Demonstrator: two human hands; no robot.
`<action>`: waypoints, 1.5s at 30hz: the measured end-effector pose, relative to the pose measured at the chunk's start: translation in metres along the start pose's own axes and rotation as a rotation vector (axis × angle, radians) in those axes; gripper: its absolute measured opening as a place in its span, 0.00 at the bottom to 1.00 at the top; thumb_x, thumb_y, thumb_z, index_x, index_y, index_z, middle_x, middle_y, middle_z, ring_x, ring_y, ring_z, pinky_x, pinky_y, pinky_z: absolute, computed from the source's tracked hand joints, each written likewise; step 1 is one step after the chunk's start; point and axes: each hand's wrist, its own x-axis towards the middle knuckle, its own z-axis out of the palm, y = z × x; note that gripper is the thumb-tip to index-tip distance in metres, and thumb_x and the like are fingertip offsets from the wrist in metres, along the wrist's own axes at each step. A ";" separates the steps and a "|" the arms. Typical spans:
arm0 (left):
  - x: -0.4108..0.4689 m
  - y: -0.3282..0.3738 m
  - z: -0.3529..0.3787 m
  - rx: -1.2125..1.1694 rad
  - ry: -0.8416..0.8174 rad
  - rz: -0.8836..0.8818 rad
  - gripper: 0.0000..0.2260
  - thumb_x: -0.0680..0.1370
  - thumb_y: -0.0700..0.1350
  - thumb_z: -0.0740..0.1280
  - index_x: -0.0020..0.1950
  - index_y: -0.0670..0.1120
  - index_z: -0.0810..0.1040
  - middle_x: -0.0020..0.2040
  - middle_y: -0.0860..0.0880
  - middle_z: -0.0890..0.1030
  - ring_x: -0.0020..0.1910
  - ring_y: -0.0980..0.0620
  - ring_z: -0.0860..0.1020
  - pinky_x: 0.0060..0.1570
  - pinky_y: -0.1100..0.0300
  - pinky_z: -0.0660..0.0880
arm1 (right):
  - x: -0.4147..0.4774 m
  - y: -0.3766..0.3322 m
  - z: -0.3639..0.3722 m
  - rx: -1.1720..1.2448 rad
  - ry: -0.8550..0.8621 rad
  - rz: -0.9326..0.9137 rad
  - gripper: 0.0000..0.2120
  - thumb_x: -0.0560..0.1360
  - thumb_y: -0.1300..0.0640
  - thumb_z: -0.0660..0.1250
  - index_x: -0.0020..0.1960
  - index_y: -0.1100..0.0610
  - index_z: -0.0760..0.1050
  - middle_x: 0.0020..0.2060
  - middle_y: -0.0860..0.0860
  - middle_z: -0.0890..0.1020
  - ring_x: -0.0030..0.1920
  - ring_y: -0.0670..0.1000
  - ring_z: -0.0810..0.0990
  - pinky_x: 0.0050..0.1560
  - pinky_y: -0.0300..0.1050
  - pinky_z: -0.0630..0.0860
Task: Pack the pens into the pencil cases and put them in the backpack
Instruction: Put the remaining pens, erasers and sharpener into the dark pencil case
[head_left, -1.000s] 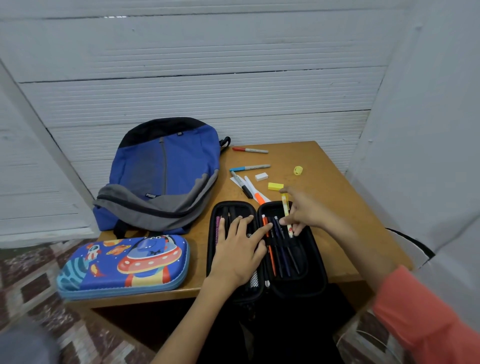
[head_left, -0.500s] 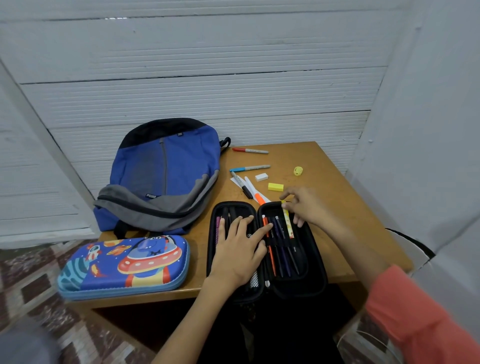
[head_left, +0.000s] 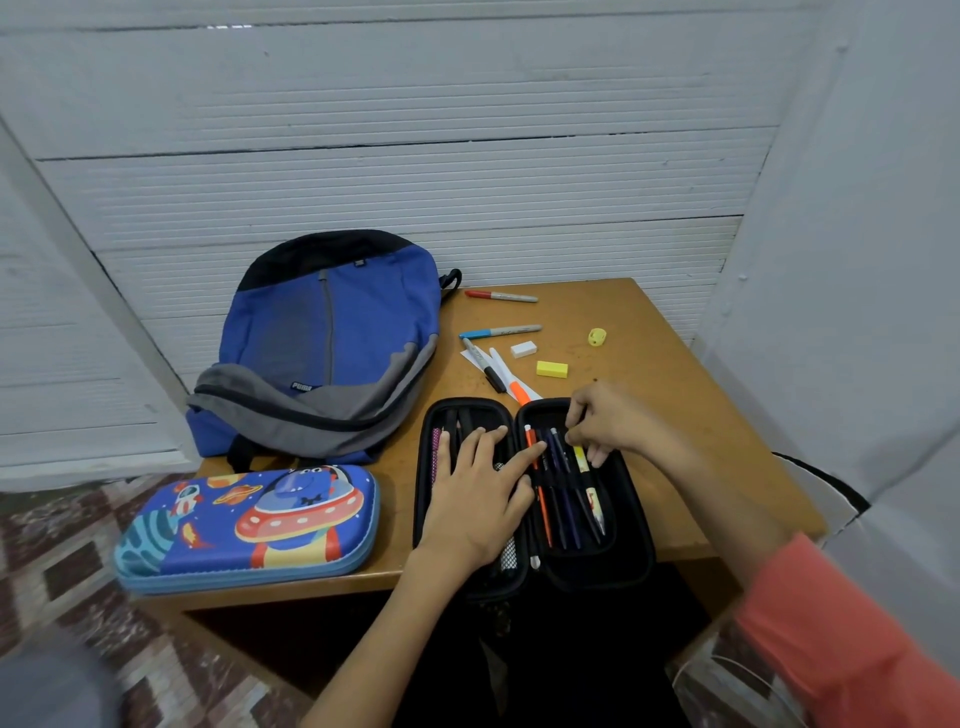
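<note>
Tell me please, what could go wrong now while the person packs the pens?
1. The black pencil case hangs over the front edge of the table; if the left hand pressing on it lifts, it may tip and spill.
2. The blue pencil case lies right at the same edge; an arm could knock it off.

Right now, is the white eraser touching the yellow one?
Apart. The head view shows the white eraser and the yellow eraser lying on the table with a strip of bare wood between them.
</note>
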 end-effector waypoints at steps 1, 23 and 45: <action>0.000 0.000 0.000 0.000 -0.001 0.000 0.31 0.74 0.59 0.34 0.77 0.65 0.53 0.77 0.50 0.59 0.78 0.50 0.52 0.76 0.42 0.38 | -0.001 0.000 0.000 0.000 -0.007 0.008 0.05 0.75 0.66 0.68 0.43 0.59 0.73 0.31 0.60 0.81 0.26 0.52 0.81 0.30 0.43 0.80; 0.005 -0.004 -0.005 -0.307 0.008 -0.083 0.26 0.82 0.62 0.42 0.78 0.57 0.55 0.75 0.56 0.64 0.76 0.58 0.54 0.76 0.50 0.37 | -0.012 0.001 0.000 0.836 -0.005 -0.050 0.13 0.77 0.65 0.63 0.57 0.54 0.77 0.47 0.53 0.84 0.47 0.51 0.81 0.53 0.49 0.75; 0.007 0.000 -0.007 -0.443 0.125 -0.124 0.34 0.73 0.65 0.38 0.60 0.51 0.76 0.61 0.60 0.74 0.67 0.64 0.64 0.76 0.53 0.42 | 0.074 -0.023 0.017 -0.092 0.297 0.029 0.01 0.72 0.62 0.71 0.43 0.60 0.82 0.42 0.54 0.84 0.44 0.53 0.80 0.43 0.45 0.75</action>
